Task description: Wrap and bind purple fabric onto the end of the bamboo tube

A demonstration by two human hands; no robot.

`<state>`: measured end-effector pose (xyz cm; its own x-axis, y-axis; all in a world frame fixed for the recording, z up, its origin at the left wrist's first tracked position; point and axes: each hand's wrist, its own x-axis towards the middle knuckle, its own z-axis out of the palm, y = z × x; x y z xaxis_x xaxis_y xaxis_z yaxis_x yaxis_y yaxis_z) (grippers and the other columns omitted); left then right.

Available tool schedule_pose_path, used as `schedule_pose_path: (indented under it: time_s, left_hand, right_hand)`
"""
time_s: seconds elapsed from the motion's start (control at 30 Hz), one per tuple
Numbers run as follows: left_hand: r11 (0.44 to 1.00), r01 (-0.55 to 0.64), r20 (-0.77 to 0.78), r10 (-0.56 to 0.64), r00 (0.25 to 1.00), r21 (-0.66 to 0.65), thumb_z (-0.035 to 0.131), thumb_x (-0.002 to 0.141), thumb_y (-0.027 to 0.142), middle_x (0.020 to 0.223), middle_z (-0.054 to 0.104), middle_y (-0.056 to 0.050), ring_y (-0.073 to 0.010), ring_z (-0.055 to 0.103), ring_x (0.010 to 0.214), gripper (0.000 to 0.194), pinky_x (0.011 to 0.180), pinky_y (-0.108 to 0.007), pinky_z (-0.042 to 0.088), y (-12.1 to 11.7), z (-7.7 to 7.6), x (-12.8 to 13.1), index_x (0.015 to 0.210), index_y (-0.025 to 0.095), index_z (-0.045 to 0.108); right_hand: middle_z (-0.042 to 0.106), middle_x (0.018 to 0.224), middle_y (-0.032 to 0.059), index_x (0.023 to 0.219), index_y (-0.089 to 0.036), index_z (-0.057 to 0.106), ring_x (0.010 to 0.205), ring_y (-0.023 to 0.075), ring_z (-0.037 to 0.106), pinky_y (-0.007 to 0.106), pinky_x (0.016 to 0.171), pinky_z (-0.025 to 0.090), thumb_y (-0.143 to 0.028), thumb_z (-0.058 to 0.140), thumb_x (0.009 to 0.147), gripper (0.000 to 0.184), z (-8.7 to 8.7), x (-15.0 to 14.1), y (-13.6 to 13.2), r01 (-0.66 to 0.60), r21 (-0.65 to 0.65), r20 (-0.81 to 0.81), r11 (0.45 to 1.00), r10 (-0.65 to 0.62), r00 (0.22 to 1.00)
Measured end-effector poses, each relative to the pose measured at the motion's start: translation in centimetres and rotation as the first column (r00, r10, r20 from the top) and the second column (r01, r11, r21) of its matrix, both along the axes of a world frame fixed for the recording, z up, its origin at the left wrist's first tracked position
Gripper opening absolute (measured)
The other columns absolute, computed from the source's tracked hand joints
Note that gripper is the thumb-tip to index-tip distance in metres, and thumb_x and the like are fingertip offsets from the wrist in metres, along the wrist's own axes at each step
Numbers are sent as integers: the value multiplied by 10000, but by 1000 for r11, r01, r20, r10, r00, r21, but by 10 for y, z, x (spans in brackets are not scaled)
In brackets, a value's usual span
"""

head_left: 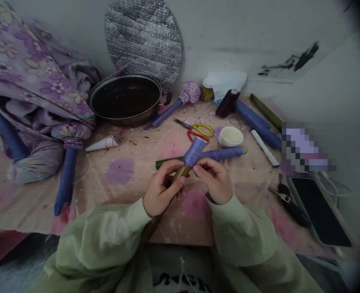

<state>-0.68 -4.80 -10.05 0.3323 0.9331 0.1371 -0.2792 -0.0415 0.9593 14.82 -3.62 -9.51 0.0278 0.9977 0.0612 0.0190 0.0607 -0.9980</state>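
My left hand (pixel 164 189) is closed around a brownish-green stick (pixel 181 173), tilted up and to the right. Purple wrapping (pixel 195 150) covers the stick's upper end. The fingers of my right hand (pixel 215 179) pinch at the lower right edge of this wrapping; any thread between them is too fine to make out. Just beyond both hands lies another stick (pixel 221 154), wound in purple with a bare green end at left. Scissors (pixel 195 128) with yellow and red handles lie behind the wrapped tip, and a small white bowl (pixel 231 136) stands to their right.
A large black pan (pixel 126 99) and purple flowered cloth (pixel 50 89) occupy the left. At back right are a dark thread spool (pixel 227 103), a jar (pixel 207 90) and a blue roll (pixel 257 124). Keys (pixel 285 195) and a phone (pixel 320 211) lie at right.
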Motion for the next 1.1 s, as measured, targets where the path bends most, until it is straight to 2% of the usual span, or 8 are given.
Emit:
schedule_pose_path:
  time_s: [0.47, 0.6, 0.73, 0.9, 1.1]
  left_hand:
    - [999, -49, -29, 49, 998, 4, 585, 825, 199, 932, 603, -36, -59, 575, 521, 304, 416, -162, 480, 0, 0, -1, 1120, 222, 519]
    - [992, -51, -12, 50, 999, -111, 606, 809, 216, 832, 608, -17, -77, 574, 512, 302, 403, -174, 470, -1, 7, 0, 1101, 213, 528]
    - [966, 27, 89, -5, 996, -255, 611, 804, 236, 790, 623, -11, -82, 577, 465, 319, 370, -168, 448, 2, 13, 0, 1093, 207, 481]
    - [941, 127, 185, -70, 980, -313, 577, 826, 253, 785, 640, -2, -77, 573, 420, 316, 322, -133, 399, 5, 14, -1, 1088, 223, 402]
    - [918, 131, 151, -79, 985, -374, 732, 689, 196, 797, 655, 16, -82, 588, 416, 551, 315, -128, 415, 6, 13, -1, 1080, 225, 345]
  right_hand:
    - [506, 551, -38, 658, -182, 604, 501, 86, 400, 230, 469, 296, -289, 621, 737, 135, 0, -1, 0, -4, -9, 8, 1000, 4, 1000]
    - [511, 552, -36, 665, -184, 603, 495, 89, 407, 230, 459, 302, -302, 623, 738, 139, 2, -1, -1, -5, -18, 12, 1000, 5, 1000]
    - [547, 557, -27, 681, -187, 603, 503, 99, 448, 236, 467, 336, -306, 613, 757, 141, 3, -2, -2, -20, -4, 2, 1000, 20, 1000]
    - [563, 582, -22, 688, -185, 603, 530, 102, 467, 240, 497, 366, -287, 618, 761, 127, 1, -1, -1, -10, 21, 8, 1000, 10, 1000]
    - [559, 575, -25, 686, -185, 603, 522, 102, 471, 242, 500, 376, -304, 620, 761, 142, 1, -1, 0, -6, 24, 6, 1000, 6, 1000]
